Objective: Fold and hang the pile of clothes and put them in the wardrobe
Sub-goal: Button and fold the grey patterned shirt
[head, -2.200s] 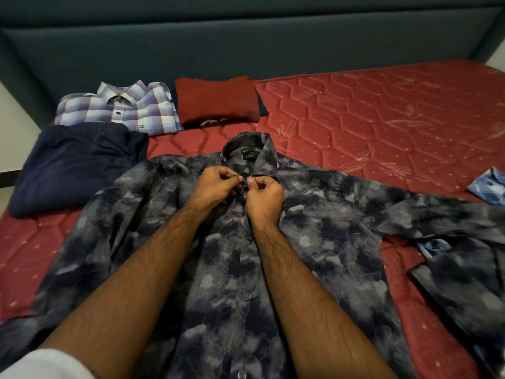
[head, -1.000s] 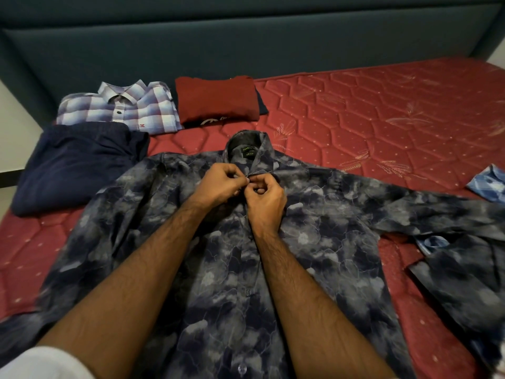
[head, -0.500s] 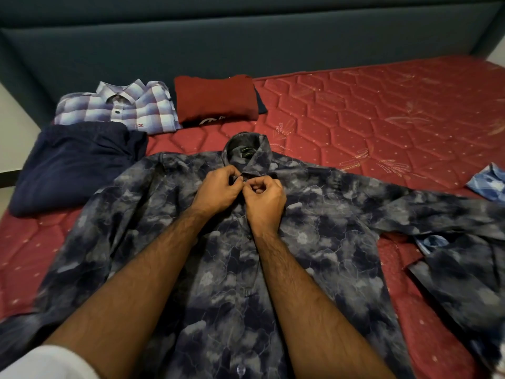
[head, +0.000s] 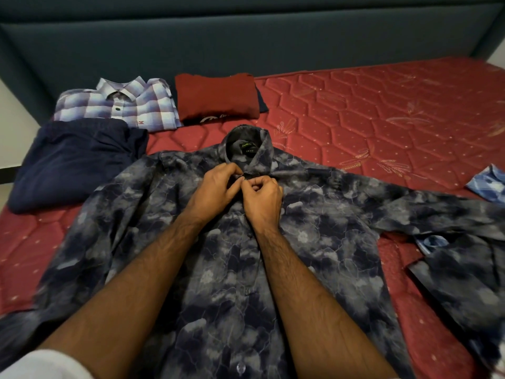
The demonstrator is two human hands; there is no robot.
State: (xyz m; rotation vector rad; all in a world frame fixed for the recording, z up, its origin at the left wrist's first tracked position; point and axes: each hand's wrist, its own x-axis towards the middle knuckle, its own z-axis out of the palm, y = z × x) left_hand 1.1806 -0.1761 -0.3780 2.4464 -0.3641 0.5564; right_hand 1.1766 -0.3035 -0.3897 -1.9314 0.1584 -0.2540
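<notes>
Shirt: dark grey-blue patterned shirt (head: 314, 242) lies flat, front up, on red mattress (head: 382, 113), filling centre + lower frame.
Axis: long axis runs collar-to-hem, collar (head: 247, 149) pointing to upper frame toward headboard, hem off bottom edge. Sleeves spread left & right; right-side sleeve bends back down at frame's right edge.
Left hand: left hand (head: 216, 188) just below collar, fingers curled, pinching placket edge at top button.
Right hand: right hand (head: 263, 199) touching the left, fingers curled in, thumb + forefinger pinching same spot of placket.
Folded stack: checked shirt (head: 120, 105) upper left, folded, collar away from viewer; red folded garment (head: 216, 97) just beside it to the right; navy folded garment (head: 73, 160) left-centre, its corner touching the patterned shirt's shoulder.
Other cloth: blue-white fabric (head: 489, 184) at right edge, mostly cut off; cannot tell what it is.
Surface: mattress quilted in hexagons w/ gold leaf motifs.
Room: dark teal padded headboard (head: 246, 36) across top; pale wall strip far left.
Sleeve: white sleeve (head: 46, 365) at bottom left corner.
</notes>
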